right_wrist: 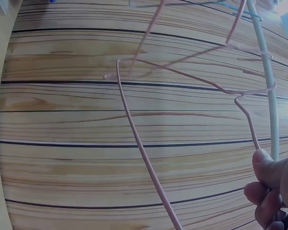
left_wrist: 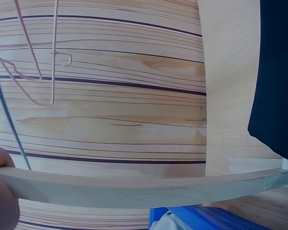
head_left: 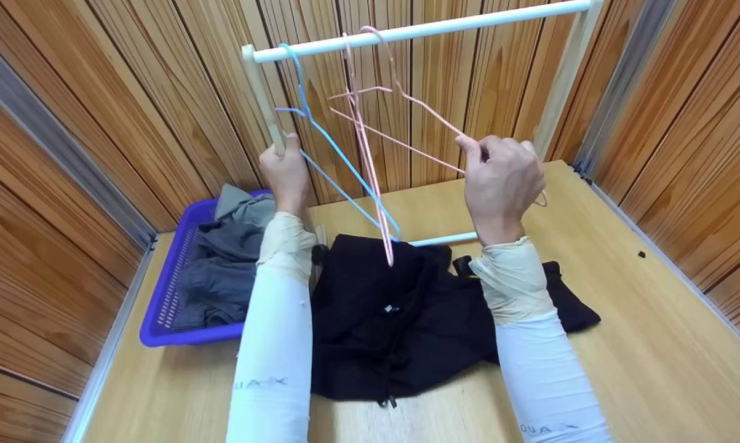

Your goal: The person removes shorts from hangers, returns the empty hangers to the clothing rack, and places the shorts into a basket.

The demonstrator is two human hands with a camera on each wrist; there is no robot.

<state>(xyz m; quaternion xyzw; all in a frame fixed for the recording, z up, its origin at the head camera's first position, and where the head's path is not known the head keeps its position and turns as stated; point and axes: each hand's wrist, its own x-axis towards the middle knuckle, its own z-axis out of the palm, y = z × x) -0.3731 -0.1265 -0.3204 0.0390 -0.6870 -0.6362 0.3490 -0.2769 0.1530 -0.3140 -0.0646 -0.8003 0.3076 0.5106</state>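
Observation:
My left hand (head_left: 285, 169) grips the left wooden post (head_left: 260, 92) of a clothes rack; the left wrist view shows the fingers wrapped on that post (left_wrist: 115, 191). With thumb and fingers, my right hand (head_left: 505, 178) pinches the right shoulder of a pink hanger (head_left: 434, 114), whose hook loops over the white rail (head_left: 456, 26). In the right wrist view the hanger's wire (right_wrist: 146, 158) runs down away from the thumb. A second pink hanger (head_left: 370, 166) and a blue hanger (head_left: 339, 151) hang further left on the rail, both bare.
A black garment (head_left: 406, 332) lies spread on the wooden table (head_left: 640, 344) below the rack, between the forearms. At the left stands a purple basket (head_left: 191, 337) holding grey and dark clothes (head_left: 222, 283). Wood-panelled walls (head_left: 468, 98) enclose the table. A small black bit (head_left: 641, 254) lies at the right.

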